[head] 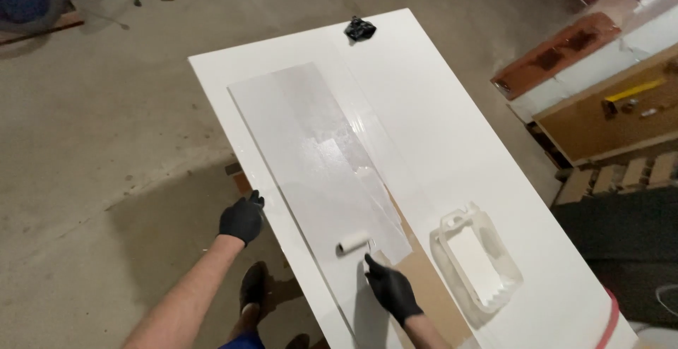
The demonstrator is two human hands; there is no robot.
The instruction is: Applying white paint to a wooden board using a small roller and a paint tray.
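Nearest, the right hand (393,291), in a black glove, grips the handle of a small paint roller (353,242); the white roller sleeve lies on the near end of a long narrow board (311,151), just left of the hand. The board is coated in wet white paint and glistens along its right side. To the left, the left hand (242,218), also gloved in black, rests at the left edge of the large white panel (452,130) that carries the board; its fingers seem curled over the edge, though the view is too small to be sure of a grip. Below the hands a dark shoe (253,285) stands on the concrete floor (99,165). To the right of the roller, a white paint tray (477,259) sits on the panel, apart from the board. Farther off, a crumpled black glove or rag (359,29) lies near the far edge of the panel. At far right, a brown board (600,119) holds a few small tools.
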